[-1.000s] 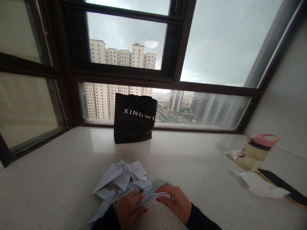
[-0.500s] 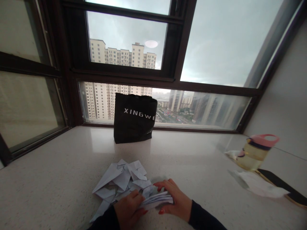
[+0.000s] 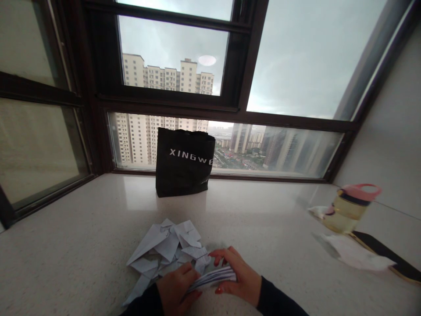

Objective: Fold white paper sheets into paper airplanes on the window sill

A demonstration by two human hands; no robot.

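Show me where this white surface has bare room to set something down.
Widest: between the right hand and the bottle. Another lies left of the folded papers, toward the window frame, and a narrower strip between those papers and the black bag. Crowded: around both hands and the paper stack, and beside the bottle.

I log cool, overcast daylight through dark-framed glass windows (image 3: pixel 299 61); dim foreground. Pale glare on the white speckled countertop (image 3: pixel 263 210); wide-angle edges stretched.
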